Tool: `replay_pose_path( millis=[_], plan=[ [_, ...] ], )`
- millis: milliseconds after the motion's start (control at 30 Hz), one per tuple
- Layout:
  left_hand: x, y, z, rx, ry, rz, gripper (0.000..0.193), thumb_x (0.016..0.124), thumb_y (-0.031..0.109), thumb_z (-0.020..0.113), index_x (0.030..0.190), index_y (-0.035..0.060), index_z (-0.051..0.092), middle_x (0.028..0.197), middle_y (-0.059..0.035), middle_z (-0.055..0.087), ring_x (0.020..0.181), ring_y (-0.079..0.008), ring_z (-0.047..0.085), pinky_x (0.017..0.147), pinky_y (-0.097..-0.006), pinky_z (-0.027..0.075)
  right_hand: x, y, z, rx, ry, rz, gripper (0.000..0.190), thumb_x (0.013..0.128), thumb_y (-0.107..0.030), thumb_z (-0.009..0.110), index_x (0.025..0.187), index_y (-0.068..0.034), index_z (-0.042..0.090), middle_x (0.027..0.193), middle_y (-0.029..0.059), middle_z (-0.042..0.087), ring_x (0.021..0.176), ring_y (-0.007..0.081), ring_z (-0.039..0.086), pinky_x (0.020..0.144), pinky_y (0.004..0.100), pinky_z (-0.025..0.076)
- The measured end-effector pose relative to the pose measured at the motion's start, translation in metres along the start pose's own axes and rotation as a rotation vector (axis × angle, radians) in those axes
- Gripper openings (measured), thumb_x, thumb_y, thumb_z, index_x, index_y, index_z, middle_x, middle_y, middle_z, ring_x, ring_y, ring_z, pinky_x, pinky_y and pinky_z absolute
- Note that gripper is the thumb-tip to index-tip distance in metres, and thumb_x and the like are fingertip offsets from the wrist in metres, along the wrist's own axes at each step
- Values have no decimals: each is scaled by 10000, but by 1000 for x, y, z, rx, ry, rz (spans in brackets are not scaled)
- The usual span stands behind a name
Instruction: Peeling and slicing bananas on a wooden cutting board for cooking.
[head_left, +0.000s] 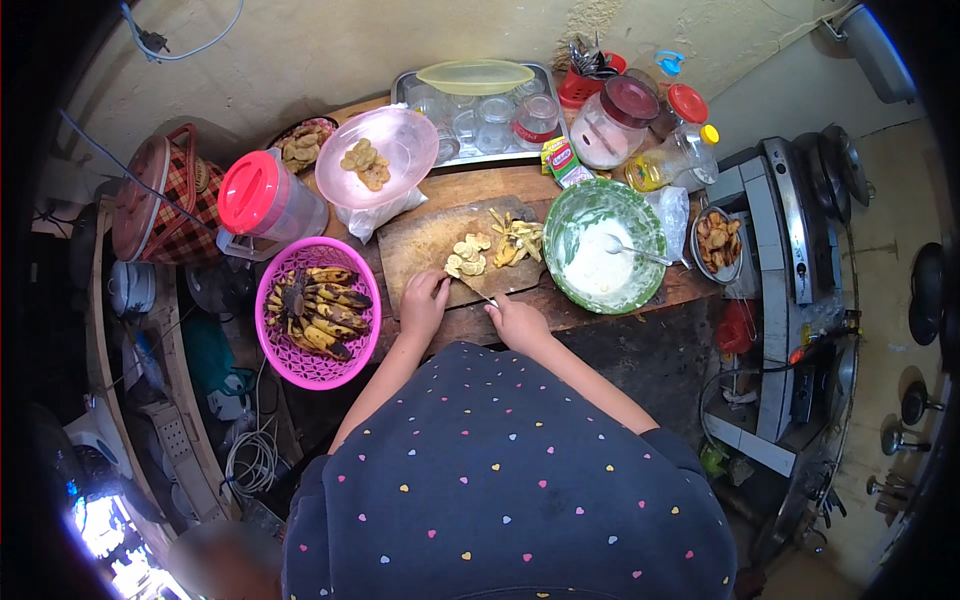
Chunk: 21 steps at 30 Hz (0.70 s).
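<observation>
My right hand (519, 324) grips a knife (475, 291), its blade angled up and left across the near edge of a worn wooden cutting board (411, 238). My left hand (424, 301) is at the board's front edge, fingertips beside the knife tip and close to a small pile of banana slices (466, 256). Whether those fingers pinch a piece is too small to tell. Banana peels (517, 238) lie heaped right of the slices. Just beyond them stands a green bowl (564, 281) of white batter (596, 262), with a spoon (637, 253) in it.
Left of the board, a pink basket (264, 322) holds a bunch of bananas (319, 311). A pink plate (337, 176) with fried pieces, a red-lidded pitcher (251, 199) and a tray of glasses (487, 124) stand behind. Fried pieces fill a bowl (718, 244) at right, near a stove (789, 217).
</observation>
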<state>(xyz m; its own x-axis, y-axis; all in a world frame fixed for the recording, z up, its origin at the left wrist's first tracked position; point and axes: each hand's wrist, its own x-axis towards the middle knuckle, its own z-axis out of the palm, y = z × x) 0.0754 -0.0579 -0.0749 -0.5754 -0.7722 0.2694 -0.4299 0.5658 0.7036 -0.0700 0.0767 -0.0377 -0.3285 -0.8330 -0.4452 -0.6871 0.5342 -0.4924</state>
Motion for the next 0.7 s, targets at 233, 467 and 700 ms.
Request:
replay_pose_path(
  millis=[233,467,700],
  plan=[
    [1,1,0,3,-25,-26,127,809,93,686,906,14,664,908,-141,667,899,-317,629,812,-388,489,16,21,9,556,-200,65,356,978,-355,457,968,-18,571,816,245,648,789,418,635,688,485,479],
    [1,0,3,-85,-58,-133,270,798,92,684,1053,31,618,974,-126,652,915,-285,614,823,-377,491,-11,-1,-20,258,37,8,387,957,-380,470,968,-12,588,855,240,658,844,422,630,742,496,476],
    [14,24,-3,-201,-141,-220,493,792,97,678,1259,48,529,1198,-149,552,996,-302,581,911,-391,464,-14,0,-25,138,112,11,350,944,-372,482,983,-38,582,803,208,658,786,404,638,699,494,491]
  ],
)
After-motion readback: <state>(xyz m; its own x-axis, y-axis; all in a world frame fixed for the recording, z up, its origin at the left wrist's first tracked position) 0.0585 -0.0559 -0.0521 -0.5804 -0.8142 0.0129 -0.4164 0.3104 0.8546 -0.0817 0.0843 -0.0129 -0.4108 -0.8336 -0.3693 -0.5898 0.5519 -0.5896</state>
